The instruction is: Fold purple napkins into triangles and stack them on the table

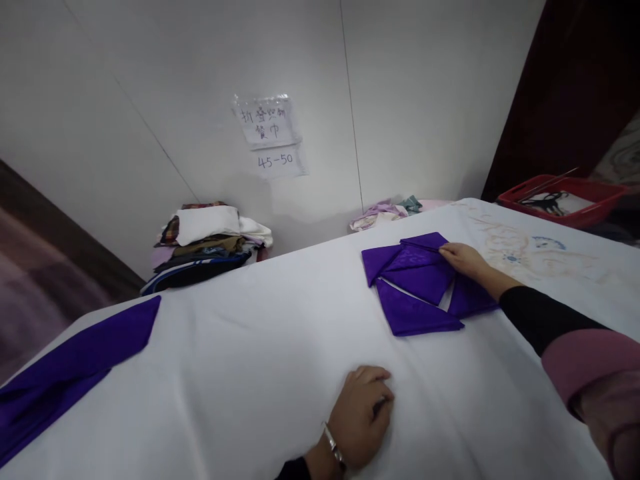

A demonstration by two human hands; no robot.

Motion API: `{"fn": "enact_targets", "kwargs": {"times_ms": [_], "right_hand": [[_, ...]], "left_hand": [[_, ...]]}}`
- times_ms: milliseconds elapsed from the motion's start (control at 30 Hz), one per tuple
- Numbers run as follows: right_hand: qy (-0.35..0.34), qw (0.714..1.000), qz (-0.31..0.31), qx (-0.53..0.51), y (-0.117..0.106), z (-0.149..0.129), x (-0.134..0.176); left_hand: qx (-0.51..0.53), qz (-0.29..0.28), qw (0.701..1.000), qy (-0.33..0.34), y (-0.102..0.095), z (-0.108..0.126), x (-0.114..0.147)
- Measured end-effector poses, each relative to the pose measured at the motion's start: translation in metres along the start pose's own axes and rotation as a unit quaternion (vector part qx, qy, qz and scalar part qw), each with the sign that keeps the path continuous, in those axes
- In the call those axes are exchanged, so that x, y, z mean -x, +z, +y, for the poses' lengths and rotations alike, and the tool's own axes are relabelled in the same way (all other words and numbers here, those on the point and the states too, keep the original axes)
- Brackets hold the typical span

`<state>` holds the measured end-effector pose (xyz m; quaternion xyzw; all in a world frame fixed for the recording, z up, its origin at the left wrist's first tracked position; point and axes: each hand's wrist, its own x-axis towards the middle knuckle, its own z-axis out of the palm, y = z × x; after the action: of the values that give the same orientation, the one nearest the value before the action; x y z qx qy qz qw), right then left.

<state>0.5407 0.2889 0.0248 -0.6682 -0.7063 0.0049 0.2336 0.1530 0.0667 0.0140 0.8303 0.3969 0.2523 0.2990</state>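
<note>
On the white-covered table [260, 347], my right hand [466, 259] is closed in a pinch on the upper right edge of a folded purple cloth napkin [417, 270]. Several folded purple pieces [413, 310] lie around and partly under it, with white showing in the gaps between them. My left hand [363, 413], with a silver bracelet on the wrist, rests on the tablecloth below these pieces. Its fingers are loosely curled, apart from the thumb, and hold nothing. A long strip of folded purple cloth [85, 360] lies at the left, cut off by the view.
A stack of folded clothes [210, 243] sits by the wall behind the table. Crumpled lilac cloth [380, 213] lies at the back edge. A red basket [595, 210] with black-handled scissors stands at the far right. Handwritten paper signs [273, 133] hang on the wall.
</note>
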Motion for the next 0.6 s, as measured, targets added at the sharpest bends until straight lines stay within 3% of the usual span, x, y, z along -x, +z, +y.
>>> {"fn": "enact_targets", "kwargs": {"times_ms": [100,200,367,500,600], "right_hand": [[-0.044,0.997,0.015,-0.06,-0.002,-0.045,0.033],[-0.113,0.98,0.009,-0.162,0.008,-0.108,0.086],[-0.236,0.931,-0.105,-0.258,0.017,-0.212,0.188],[-0.288,0.903,-0.177,-0.265,0.004,-0.265,0.248],[-0.305,0.894,-0.184,-0.271,-0.005,-0.296,0.27]], "left_hand": [[-0.004,0.007,1.0,0.006,0.003,-0.005,-0.002],[-0.021,0.016,0.999,0.026,0.006,-0.007,-0.005],[-0.116,-0.015,0.99,0.075,0.004,-0.001,0.013],[-0.187,-0.071,0.971,0.128,-0.02,-0.006,0.061],[-0.227,-0.043,0.968,0.103,-0.06,-0.032,0.108]]}}
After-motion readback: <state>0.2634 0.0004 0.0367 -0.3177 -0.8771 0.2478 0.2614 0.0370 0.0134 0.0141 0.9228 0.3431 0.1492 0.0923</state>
